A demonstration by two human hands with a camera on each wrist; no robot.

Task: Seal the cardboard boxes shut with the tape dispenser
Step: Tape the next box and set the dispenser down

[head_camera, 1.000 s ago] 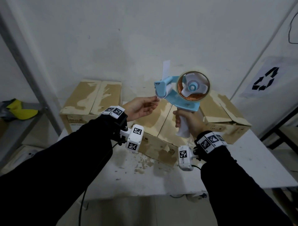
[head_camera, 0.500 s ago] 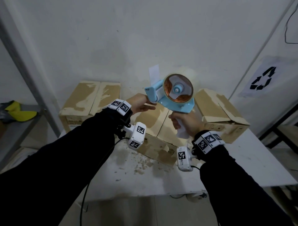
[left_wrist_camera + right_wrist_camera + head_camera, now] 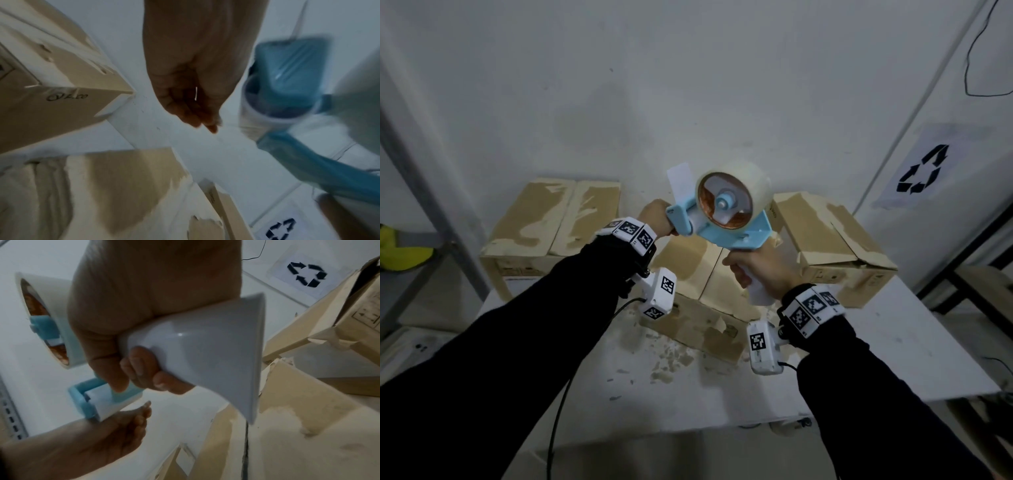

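Note:
A light-blue tape dispenser (image 3: pixel 732 238) with a clear tape roll (image 3: pixel 753 178) hangs in the air above the middle cardboard box (image 3: pixel 688 270). My right hand (image 3: pixel 760 274) grips its white handle (image 3: pixel 205 345). My left hand (image 3: pixel 655 219) is at the dispenser's front end, just under the roller (image 3: pixel 104 408). Its fingertips (image 3: pixel 209 125) are pressed together and seem to pinch the clear tape end, though motion blur hides the tape. The middle box's flaps are closed, and its seam (image 3: pixel 245 451) shows.
Two more worn cardboard boxes stand on the white table (image 3: pixel 893 342), one at back left (image 3: pixel 551 219) and one at back right (image 3: pixel 828 236). Cardboard scraps (image 3: pixel 667 356) litter the tabletop. A metal shelf with a yellow item (image 3: pixel 400 250) stands left. A recycling sign (image 3: pixel 924 171) hangs right.
The dispenser has moved left and turned, with my right hand still on the handle. My left hand has gone forward, from beside the front end to under and behind it.

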